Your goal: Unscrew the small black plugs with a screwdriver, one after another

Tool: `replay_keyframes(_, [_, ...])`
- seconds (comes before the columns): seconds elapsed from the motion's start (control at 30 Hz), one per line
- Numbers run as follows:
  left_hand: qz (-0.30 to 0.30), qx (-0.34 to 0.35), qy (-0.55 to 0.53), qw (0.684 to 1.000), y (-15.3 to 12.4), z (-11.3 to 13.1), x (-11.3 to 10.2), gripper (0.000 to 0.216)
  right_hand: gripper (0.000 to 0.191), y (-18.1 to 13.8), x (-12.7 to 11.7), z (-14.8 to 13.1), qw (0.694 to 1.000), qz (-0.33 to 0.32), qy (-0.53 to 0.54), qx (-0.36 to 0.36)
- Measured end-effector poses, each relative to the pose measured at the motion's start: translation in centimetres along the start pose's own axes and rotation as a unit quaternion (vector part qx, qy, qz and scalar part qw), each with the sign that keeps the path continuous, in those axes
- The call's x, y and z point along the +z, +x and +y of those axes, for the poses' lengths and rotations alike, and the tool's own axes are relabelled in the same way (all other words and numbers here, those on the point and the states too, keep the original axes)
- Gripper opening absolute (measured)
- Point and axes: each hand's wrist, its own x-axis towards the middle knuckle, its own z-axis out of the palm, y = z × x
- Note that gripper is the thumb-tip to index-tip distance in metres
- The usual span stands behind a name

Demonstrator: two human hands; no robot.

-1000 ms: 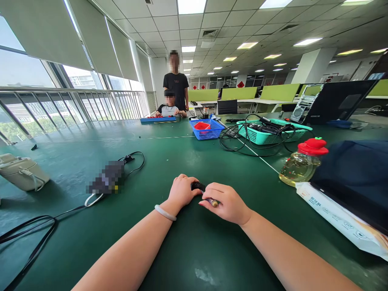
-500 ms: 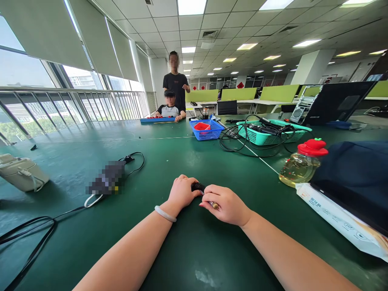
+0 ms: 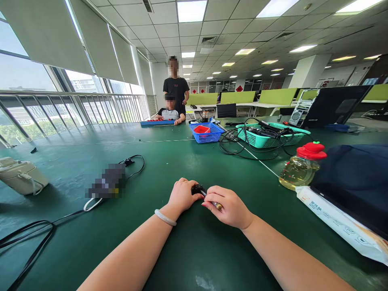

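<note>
My left hand [image 3: 182,197], a pale bangle at its wrist, is closed around a small black object [image 3: 197,188] low over the green table [image 3: 169,250]. Fingers cover part of that object, so its kind cannot be made out. Pinched in my right hand [image 3: 230,207] is a slim metal tool with a brass-coloured end [image 3: 218,206]. Its thin shaft slants toward the black object and its far tip is close to or against it; whether they touch is not clear.
A blurred dark device [image 3: 107,180] with cables lies left, beyond it a beige bag [image 3: 22,176]. A red-capped bottle [image 3: 300,171] and a wipes pack [image 3: 339,222] stand right. Behind are a blue basket [image 3: 209,136], a teal basket [image 3: 263,141] and two people.
My right hand has shifted slightly right, and a bit more of the tool's shaft shows. My left hand stays on the black object. At the back, the standing person's raised hand has lowered.
</note>
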Motion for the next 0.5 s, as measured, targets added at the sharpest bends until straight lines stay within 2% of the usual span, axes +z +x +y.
replay_keyframes(0.13, [-0.005,-0.001,-0.011,1.0,0.0,0.0,0.0,0.036,0.019,0.0,-0.1,0.2,1.0,0.017,-0.003,0.024])
replay_keyframes(0.27, [-0.007,-0.004,-0.017,1.0,0.1,-0.1,0.1,0.044,0.019,-0.2,0.0,1.1,0.995,0.045,-0.004,0.085])
replay_keyframes(0.4, [-0.022,0.015,-0.016,1.0,0.0,-0.3,0.2,0.049,0.019,-0.4,0.0,2.5,0.977,0.105,0.01,0.187])
replay_keyframes(0.5, [-0.039,0.029,-0.028,0.998,-0.1,-0.4,0.0,0.054,0.024,-0.5,-0.1,3.3,0.946,0.142,0.06,0.286])
